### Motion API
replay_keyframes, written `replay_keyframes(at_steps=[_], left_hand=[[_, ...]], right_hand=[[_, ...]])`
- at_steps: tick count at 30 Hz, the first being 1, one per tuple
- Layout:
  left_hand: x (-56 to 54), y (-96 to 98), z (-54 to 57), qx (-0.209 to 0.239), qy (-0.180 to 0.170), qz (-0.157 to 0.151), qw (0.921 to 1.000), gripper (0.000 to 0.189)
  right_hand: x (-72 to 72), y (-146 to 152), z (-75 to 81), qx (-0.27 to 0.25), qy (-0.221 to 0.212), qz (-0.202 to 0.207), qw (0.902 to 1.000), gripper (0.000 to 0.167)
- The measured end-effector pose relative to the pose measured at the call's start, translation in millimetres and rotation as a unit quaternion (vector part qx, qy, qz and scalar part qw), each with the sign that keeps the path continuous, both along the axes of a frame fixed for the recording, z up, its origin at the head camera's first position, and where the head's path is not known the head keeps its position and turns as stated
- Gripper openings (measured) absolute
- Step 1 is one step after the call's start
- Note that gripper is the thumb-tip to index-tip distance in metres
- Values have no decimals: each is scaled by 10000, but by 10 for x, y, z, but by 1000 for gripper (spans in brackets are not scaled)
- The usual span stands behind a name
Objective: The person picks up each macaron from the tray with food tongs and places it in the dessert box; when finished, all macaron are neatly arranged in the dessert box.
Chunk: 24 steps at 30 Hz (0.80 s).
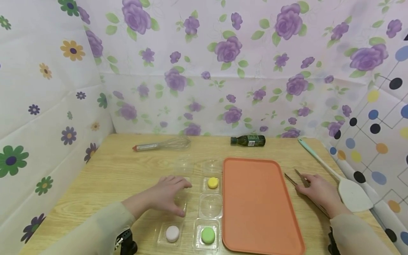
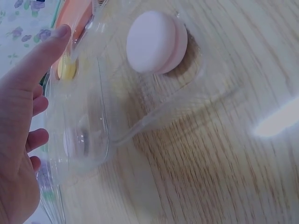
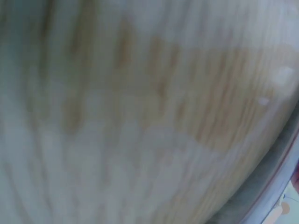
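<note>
Tongs (image 1: 291,179) distinct in head view only

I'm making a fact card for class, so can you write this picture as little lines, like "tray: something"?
Left hand: thumb and fingers apart, by the clear boxes
Right hand: holds metal tongs
Round treats: yellow one, green one, pale pink one, in boxes
Tray: orange tray, beside the boxes
Farther back: whisk, bottle on its side
Near right hand: white spatula
</note>
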State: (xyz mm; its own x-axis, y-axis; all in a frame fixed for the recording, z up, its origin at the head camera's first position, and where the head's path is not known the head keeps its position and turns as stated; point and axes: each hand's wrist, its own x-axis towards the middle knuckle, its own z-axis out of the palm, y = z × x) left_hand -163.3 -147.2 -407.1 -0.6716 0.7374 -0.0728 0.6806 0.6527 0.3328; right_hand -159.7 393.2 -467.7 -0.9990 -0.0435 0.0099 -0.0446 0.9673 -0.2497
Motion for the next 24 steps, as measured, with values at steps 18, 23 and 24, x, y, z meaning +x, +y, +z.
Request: replay_keyframes(at_steps=[18, 23, 24], left_hand=[[1, 209, -64, -257, 293, -298, 9988, 79], [24, 258, -55, -280, 298, -332, 9986, 77], [29, 267, -51, -298, 303, -338, 9985, 77]], right_hand=[[25, -1162, 253, -1197, 657, 1697, 9760, 67], [141, -1663, 320, -1142, -37, 2398, 9641, 76], [155, -1747, 328, -1097, -187, 2511, 9615, 78]])
